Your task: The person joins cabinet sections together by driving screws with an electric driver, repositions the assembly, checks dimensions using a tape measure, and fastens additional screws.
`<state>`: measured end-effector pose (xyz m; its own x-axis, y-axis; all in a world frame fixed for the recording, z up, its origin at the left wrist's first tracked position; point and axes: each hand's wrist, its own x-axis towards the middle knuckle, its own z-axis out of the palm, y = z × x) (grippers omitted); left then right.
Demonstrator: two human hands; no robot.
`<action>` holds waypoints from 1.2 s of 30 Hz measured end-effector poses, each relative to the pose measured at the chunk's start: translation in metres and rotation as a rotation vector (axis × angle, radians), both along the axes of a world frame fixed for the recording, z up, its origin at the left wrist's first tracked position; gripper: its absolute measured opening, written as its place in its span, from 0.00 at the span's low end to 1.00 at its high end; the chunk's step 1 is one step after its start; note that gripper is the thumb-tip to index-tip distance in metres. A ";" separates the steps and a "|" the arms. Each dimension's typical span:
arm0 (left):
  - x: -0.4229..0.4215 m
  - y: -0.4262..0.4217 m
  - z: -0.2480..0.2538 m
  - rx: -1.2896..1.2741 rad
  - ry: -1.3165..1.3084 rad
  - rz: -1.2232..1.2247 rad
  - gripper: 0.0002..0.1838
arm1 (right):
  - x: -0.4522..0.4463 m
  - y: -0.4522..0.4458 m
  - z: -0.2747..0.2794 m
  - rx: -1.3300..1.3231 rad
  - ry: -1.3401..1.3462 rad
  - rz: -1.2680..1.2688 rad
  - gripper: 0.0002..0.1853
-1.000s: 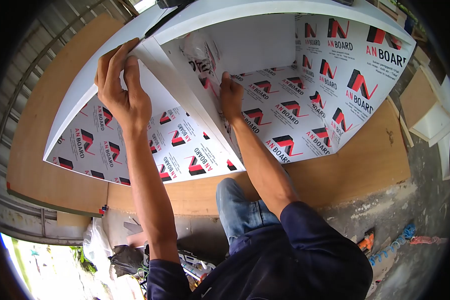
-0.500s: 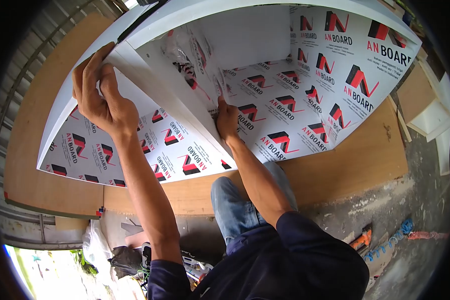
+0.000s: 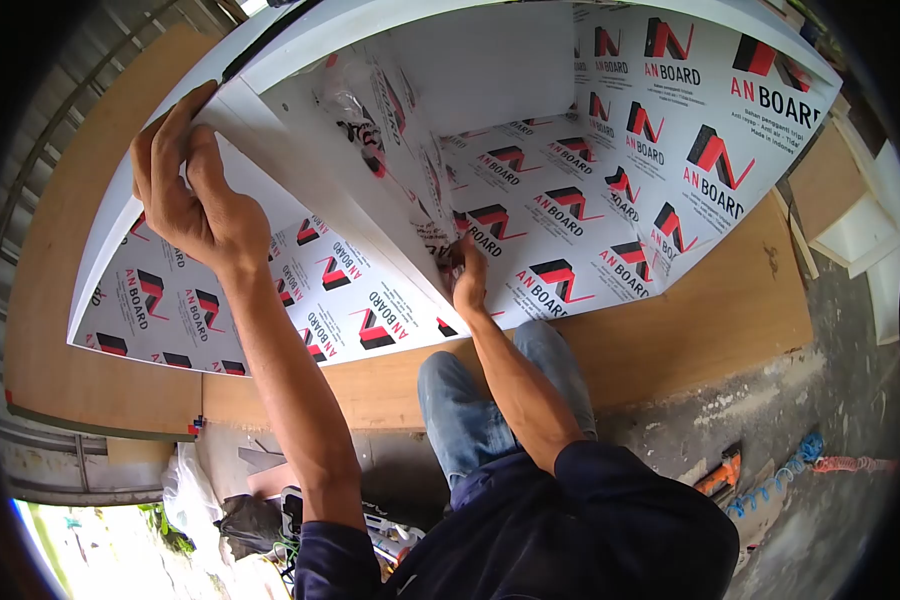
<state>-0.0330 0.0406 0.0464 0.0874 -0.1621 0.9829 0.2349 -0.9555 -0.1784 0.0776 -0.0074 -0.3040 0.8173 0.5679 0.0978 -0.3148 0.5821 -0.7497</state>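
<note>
A white box-like cabinet (image 3: 355, 210) with a divider stands before me, its inner boards covered in printed "AN BOARD" film. My left hand (image 3: 205, 205) has its fingers curled against the cabinet's frame at the upper left, near the top end of the divider. Inside the right compartment, low beside the divider, my right hand (image 3: 472, 278) is closed on the edge of the protective film (image 3: 395, 110). That film is loose and wrinkled along the divider's right face. My right fingertips are partly hidden by it.
Under the cabinet lies a wide brown wooden board (image 3: 710, 290). On the concrete floor at right are an orange tool (image 3: 720, 473) and a coiled blue hose (image 3: 792, 470). White panels (image 3: 860, 225) stand at far right. A black bag (image 3: 253, 522) lies lower left.
My right hand has moved down along the divider towards the cabinet's front edge, and the loose film there has shifted. My left hand stays on the frame.
</note>
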 end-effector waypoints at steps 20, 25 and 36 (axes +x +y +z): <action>0.001 0.000 -0.003 -0.071 -0.017 -0.012 0.16 | 0.041 0.028 -0.049 -0.254 0.005 0.097 0.31; 0.006 0.002 -0.004 -0.036 -0.046 -0.019 0.17 | 0.005 0.009 -0.104 -0.216 0.091 -0.171 0.31; 0.002 0.001 -0.005 -0.102 -0.040 0.018 0.17 | 0.028 0.013 -0.117 -0.416 0.181 0.016 0.36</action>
<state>-0.0308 0.0414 0.0413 0.0499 -0.0602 0.9969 0.2571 -0.9638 -0.0710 0.1058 0.0053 -0.4209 0.7908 0.5419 -0.2846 -0.4687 0.2372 -0.8509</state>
